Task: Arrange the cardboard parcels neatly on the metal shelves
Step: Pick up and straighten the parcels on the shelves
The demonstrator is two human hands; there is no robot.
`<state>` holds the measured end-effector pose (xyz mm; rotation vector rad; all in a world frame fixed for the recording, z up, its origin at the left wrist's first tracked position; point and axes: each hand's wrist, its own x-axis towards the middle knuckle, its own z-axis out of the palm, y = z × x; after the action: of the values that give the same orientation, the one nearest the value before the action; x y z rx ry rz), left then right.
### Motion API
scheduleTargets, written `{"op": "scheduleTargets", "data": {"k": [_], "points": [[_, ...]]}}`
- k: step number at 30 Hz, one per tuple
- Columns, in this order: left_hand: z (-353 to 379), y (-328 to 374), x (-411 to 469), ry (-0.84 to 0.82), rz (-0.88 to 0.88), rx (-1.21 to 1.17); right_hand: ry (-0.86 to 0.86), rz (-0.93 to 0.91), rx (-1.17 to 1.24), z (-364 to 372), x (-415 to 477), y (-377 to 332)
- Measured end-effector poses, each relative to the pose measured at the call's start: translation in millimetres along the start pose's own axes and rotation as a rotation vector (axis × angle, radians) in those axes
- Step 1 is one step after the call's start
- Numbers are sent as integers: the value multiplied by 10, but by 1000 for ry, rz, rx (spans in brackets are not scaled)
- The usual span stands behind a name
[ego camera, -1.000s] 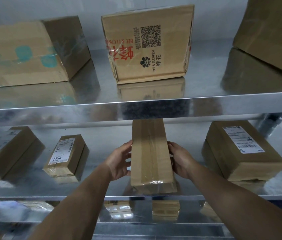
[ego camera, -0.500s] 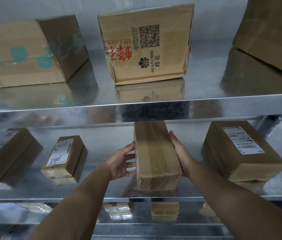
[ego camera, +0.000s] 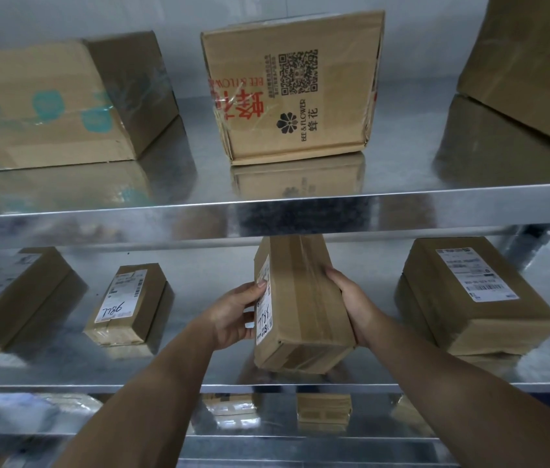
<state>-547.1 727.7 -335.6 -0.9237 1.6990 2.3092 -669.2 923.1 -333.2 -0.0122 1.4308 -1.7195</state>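
Tipped since a second ago: long taped parcel [ego camera: 304, 309], then flat on its broad face, now rolled up on edge, with the labelled left side turned into view and the taped face leaning right. Held from both sides over the middle shelf [ego camera: 182, 369], at its centre, near the front lip; contact between the low near corner and the metal: cannot tell. Left hand [ego camera: 233, 315] curled against the labelled side, fingertips [ego camera: 261, 284] on the white label, gripping. Right hand [ego camera: 351, 305] wrapped round the right edge, thumb along the taped face, other fingers hidden behind, gripping too. Left of the hands on the same shelf, well apart: small parcel [ego camera: 128, 305] lying flat, white label with handwritten digits facing up. Farther left: another parcel [ego camera: 13, 298], blurred, near the frame edge. Right of the hands, apart: broad parcel [ego camera: 476, 298] with a printed label on top, stacked on a second one beneath. Up on the top shelf [ego camera: 435, 207]: printed box [ego camera: 293, 89] with a QR code, a flower mark and red characters, above the held parcel; wide box [ego camera: 47, 106] with teal patches to the left; big plain box [ego camera: 530, 62] at the far right, cropped. Down on the lowest shelf [ego camera: 300, 449], dim and partly behind the forearms: a few packets [ego camera: 324, 407].
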Motion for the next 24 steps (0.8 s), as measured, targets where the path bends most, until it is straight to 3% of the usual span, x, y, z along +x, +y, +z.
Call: {"op": "scheduleTargets", "data": {"k": [13,24], "points": [[-29,-72,-67,-38,7,-26,-12,53,21,-46,-90,-6],[-15,-43,-14,14,133,49,17,-70,221,-64,-16,-46]]}}
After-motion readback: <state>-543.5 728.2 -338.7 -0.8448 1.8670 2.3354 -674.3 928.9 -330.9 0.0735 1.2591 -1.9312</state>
